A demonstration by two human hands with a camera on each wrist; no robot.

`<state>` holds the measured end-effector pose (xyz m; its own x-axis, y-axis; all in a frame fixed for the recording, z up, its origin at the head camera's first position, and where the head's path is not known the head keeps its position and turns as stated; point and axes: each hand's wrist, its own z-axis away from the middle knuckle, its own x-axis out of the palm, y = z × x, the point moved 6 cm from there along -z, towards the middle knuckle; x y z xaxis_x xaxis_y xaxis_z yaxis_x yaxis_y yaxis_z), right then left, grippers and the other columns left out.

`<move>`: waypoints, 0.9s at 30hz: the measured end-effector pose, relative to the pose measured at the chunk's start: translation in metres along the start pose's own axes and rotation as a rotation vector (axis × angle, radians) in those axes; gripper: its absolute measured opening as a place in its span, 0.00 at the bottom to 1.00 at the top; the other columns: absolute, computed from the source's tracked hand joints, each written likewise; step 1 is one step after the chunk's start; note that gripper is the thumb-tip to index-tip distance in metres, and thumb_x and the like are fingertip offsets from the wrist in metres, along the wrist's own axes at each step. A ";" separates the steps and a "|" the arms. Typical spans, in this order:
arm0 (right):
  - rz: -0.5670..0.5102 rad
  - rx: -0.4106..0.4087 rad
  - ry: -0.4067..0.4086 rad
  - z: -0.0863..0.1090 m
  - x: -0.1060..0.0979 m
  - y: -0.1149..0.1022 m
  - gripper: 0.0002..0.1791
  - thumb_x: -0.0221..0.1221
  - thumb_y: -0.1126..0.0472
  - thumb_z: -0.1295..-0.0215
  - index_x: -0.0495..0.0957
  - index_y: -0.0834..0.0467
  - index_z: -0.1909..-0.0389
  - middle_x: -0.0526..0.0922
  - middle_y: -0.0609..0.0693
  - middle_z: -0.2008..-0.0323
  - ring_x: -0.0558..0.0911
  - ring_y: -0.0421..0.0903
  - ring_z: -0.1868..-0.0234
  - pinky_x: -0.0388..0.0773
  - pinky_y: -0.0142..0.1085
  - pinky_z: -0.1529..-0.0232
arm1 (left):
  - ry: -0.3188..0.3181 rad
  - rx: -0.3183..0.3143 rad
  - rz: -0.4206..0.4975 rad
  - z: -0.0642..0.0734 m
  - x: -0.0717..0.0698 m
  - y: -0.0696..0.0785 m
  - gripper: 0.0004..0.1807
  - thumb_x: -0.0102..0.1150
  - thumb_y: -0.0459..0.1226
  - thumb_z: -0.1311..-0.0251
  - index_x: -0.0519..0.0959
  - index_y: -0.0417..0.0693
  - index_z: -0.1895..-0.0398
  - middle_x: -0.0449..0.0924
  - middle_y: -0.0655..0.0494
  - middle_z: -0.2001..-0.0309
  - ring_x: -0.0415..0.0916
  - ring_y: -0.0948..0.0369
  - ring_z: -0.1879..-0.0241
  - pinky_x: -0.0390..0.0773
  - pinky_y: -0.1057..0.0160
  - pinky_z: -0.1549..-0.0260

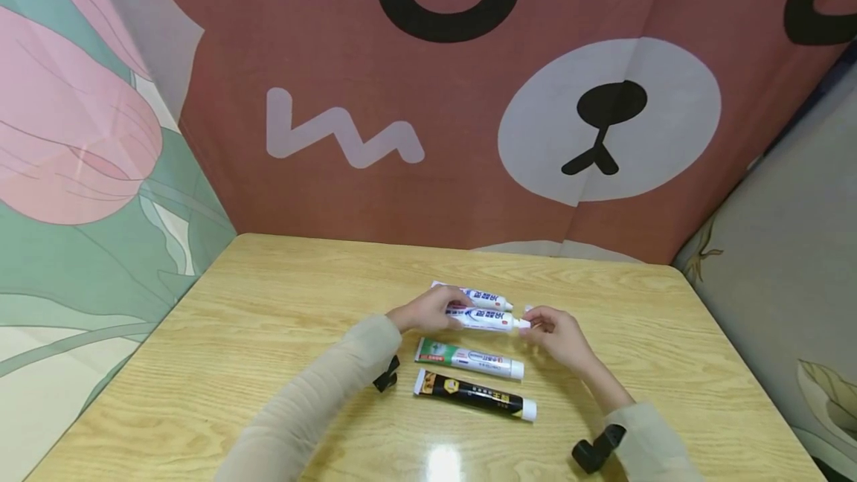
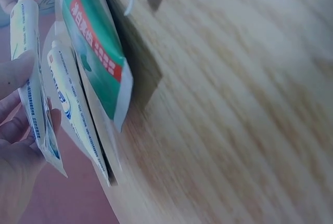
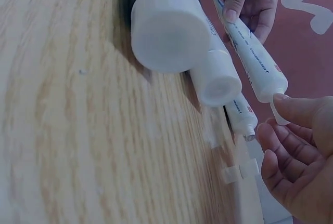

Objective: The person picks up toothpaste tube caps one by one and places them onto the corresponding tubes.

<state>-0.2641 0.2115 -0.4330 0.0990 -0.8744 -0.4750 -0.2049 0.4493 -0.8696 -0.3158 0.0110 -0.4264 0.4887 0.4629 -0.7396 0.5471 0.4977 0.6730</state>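
Note:
My left hand (image 1: 431, 309) grips a white toothpaste tube (image 1: 492, 320) with blue lettering, thumb on one face and fingers behind. At its far end my right hand (image 1: 561, 338) pinches the small white cap (image 3: 280, 114) between thumb and fingers. In the right wrist view the held tube is raised off the table. Behind it, in the head view, lies a second white toothpaste tube (image 1: 494, 300), its nozzle (image 3: 250, 136) bare. A loose white cap (image 3: 242, 171) rests on the table near that nozzle.
Nearer me lie a green-and-white toothpaste tube (image 1: 472, 359) and a black toothpaste tube (image 1: 477, 396), both with white caps on, roughly parallel. All rest on a wood-grain table (image 1: 301, 281). A red-brown cloth (image 1: 348, 199) with a bear face hangs along the back edge.

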 end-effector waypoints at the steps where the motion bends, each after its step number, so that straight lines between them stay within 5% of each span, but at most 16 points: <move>1: -0.003 -0.001 0.000 0.000 0.000 0.000 0.11 0.64 0.69 0.48 0.76 0.68 0.64 0.79 0.55 0.74 0.78 0.50 0.75 0.75 0.36 0.77 | 0.000 0.001 -0.002 0.000 0.000 0.001 0.20 0.64 0.29 0.50 0.76 0.41 0.51 0.76 0.54 0.52 0.71 0.62 0.51 0.69 0.70 0.51; 13: -0.006 0.028 -0.029 0.000 0.003 0.000 0.07 0.58 0.66 0.40 0.78 0.68 0.66 0.76 0.58 0.79 0.73 0.45 0.79 0.69 0.31 0.82 | 0.026 0.006 -0.084 0.001 -0.002 0.011 0.19 0.65 0.30 0.52 0.78 0.43 0.53 0.77 0.56 0.54 0.71 0.62 0.52 0.67 0.68 0.49; 23: -0.027 0.062 -0.061 -0.002 0.006 0.001 0.19 0.50 0.58 0.32 0.72 0.70 0.77 0.68 0.51 0.88 0.63 0.38 0.87 0.59 0.28 0.86 | 0.044 -0.002 -0.039 0.001 -0.002 0.008 0.19 0.65 0.30 0.51 0.77 0.43 0.52 0.76 0.55 0.53 0.71 0.62 0.51 0.68 0.68 0.49; 27: -0.064 0.067 -0.048 -0.001 0.006 0.002 0.17 0.52 0.59 0.34 0.75 0.72 0.71 0.72 0.56 0.84 0.67 0.39 0.84 0.65 0.29 0.84 | 0.048 0.004 -0.009 0.001 -0.002 0.007 0.19 0.64 0.30 0.51 0.77 0.43 0.53 0.77 0.55 0.54 0.72 0.64 0.53 0.70 0.69 0.52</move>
<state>-0.2646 0.2077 -0.4377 0.1568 -0.8927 -0.4224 -0.1315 0.4050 -0.9048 -0.3119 0.0127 -0.4206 0.4507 0.4931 -0.7442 0.5540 0.4991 0.6663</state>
